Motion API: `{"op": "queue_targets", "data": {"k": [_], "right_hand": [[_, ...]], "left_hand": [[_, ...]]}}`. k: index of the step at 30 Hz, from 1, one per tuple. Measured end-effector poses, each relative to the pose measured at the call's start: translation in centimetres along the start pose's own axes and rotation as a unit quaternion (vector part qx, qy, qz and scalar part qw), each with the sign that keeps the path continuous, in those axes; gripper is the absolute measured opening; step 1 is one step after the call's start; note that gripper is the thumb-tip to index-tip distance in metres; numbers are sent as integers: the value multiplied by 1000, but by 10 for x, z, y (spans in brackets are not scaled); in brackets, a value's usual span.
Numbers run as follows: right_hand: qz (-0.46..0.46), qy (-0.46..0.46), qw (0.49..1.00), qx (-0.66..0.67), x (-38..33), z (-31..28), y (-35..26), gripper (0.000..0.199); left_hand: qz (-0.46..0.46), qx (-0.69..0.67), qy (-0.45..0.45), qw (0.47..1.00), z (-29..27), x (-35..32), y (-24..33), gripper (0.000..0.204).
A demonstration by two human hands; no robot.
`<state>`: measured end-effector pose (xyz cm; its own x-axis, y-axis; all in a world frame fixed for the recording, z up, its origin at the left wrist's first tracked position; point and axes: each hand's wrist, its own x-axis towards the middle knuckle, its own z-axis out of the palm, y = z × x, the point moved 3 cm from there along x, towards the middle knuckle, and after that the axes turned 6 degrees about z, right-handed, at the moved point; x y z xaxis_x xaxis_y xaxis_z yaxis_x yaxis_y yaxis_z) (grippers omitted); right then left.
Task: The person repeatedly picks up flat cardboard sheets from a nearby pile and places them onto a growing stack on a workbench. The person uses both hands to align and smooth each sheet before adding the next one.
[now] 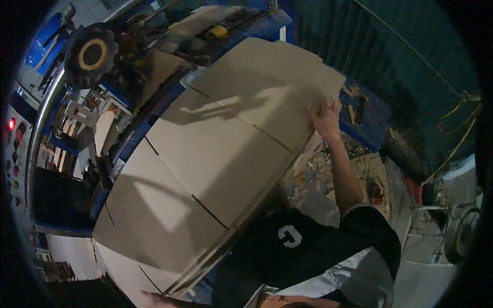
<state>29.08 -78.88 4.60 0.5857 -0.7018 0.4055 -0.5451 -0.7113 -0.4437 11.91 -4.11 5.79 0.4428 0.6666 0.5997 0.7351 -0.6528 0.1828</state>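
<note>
A large brown corrugated cardboard sheet (205, 149), with several dark slots and crease lines, lies slanting across the machine bed in front of me. Near its far right corner is my right hand (326, 120), its thumb and fingers apart and bent onto the sheet's edge. At the lower left, my left hand (154, 298) rests by the near end of the cardboard, partly cut off by the picture's rim. Its visible fingers look stretched out over the sheet. Whether more sheets lie beneath is hard to tell.
A dark round handwheel (91, 55) and blue machine frame stand at the left. A control panel with a lit red lamp (11, 123) is at the far left. Cardboard scraps (318, 174) litter the floor at right. A yellowish rope (452, 138) hangs by the green wall.
</note>
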Motion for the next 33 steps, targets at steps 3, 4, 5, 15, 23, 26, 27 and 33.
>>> {"op": "queue_targets", "data": {"k": [3,4,5,15,23,26,27,33], "right_hand": [[16,-66,997,-33,0,16,13,75],[25,-77,996,-22,2,21,10,75],[7,-58,998,12,5,23,7,74],[30,94,906,411,50,-9,-37,59],[-20,-87,714,695,50,-96,-56,47],[-115,-26,861,495,-22,-131,-38,46],[-179,-58,917,352,-56,-133,-35,41],[-630,-229,723,165,-130,-81,-59,41]], "left_hand": [[-37,49,-93,994,22,-19,-37,60],[-39,54,-102,993,29,-23,-42,60],[-36,65,-103,992,32,-27,-48,61],[199,61,181,961,-1,25,-75,45],[-255,-720,-9,645,-29,23,-43,40],[-196,-604,-71,770,-45,-11,-24,43],[-124,-592,-93,791,-55,-28,-10,42],[303,-424,-241,819,-93,-90,109,41]]}}
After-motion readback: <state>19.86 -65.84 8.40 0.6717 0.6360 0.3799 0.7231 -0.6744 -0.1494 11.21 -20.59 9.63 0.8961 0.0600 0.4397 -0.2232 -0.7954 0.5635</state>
